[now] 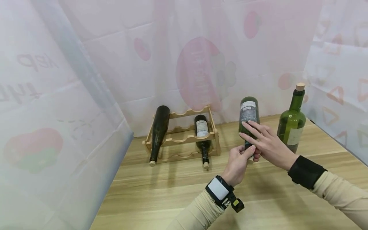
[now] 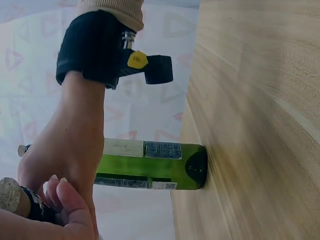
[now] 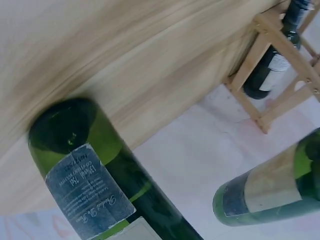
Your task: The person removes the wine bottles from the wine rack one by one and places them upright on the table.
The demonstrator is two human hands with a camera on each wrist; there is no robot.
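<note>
A dark green wine bottle (image 1: pixel 248 111) is held tilted, its base away from me and its corked neck toward me. My left hand (image 1: pixel 238 163) grips it by the neck, with the thumb laid across. The cork (image 2: pixel 9 195) shows at the lower left of the left wrist view. Spread, fairly straight fingers of my right hand (image 1: pixel 267 143) lie over the bottle's body; its thumb is hidden. Just right of that hand, a green wine bottle (image 1: pixel 293 123) with a pale label and a cork stands upright on the table, and it looms large in the right wrist view.
To the left stands a wooden wine rack (image 1: pixel 187 140). A dark bottle (image 1: pixel 160 126) slants across its upper left, neck toward me, and a labelled bottle (image 1: pixel 202 126) lies at its lower right. Printed curtains (image 1: pixel 161 64) enclose the wooden table (image 1: pixel 161 191) at back and sides.
</note>
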